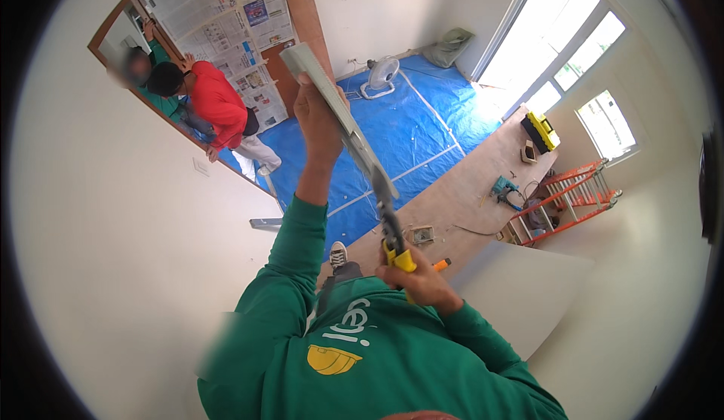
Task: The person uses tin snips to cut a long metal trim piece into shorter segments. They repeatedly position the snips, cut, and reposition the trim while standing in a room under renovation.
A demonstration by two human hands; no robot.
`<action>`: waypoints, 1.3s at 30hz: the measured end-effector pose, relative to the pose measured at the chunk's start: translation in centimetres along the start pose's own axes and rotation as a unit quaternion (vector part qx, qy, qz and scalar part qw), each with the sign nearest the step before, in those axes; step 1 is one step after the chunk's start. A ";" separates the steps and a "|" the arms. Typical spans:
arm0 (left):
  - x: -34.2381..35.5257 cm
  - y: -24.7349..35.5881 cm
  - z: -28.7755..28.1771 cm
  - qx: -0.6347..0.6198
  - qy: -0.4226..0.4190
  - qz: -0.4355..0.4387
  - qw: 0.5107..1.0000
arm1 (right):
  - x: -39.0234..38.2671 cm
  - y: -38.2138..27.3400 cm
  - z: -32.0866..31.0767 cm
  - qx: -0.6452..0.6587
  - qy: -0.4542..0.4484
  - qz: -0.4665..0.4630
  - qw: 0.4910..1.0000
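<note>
My left hand [320,122] is raised in front of me, its fingers wrapped round a long, pale grey metal channel [348,127]. The channel slants from the upper left down toward my right hand. Low in front of my chest, my right hand [426,278] grips the yellow handles of a pair of tin snips [392,233]. Their dark jaws meet the lower end of the channel; whether they bite into the metal I cannot tell. An orange-ended object [442,265] shows just beyond my right hand.
Two people, one in a red shirt [219,107], stand at the doorway on the left. Blue sheeting [422,130] covers the floor, with a fan [381,73] on it. On the right are a toolbox [541,131], a teal power tool [504,188], an orange stepladder [569,197] and a white panel [520,292].
</note>
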State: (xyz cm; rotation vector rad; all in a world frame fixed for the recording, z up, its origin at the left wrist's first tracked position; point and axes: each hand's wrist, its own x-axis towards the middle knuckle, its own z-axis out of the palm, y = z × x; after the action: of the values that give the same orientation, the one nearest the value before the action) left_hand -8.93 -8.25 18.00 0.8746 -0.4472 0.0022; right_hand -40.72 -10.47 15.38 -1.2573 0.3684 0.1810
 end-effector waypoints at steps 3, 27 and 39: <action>-0.5 0.2 -0.1 0.060 -0.028 -0.032 0.997 | -0.3 -1.2 -1.8 0.010 -0.009 0.004 1.000; -4.3 -1.9 1.9 0.105 -0.123 -0.187 0.969 | -0.5 -3.1 -3.8 -0.033 -0.015 0.030 0.999; -5.9 -3.5 2.0 0.196 -0.171 -0.208 0.943 | 1.1 1.9 -1.8 -0.038 0.077 -0.047 0.995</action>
State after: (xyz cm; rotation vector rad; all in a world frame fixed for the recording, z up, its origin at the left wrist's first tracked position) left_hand -14.42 -10.93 14.26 1.3607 -0.5893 -0.4700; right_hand -40.64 -11.64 12.85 -1.3653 0.4375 0.0165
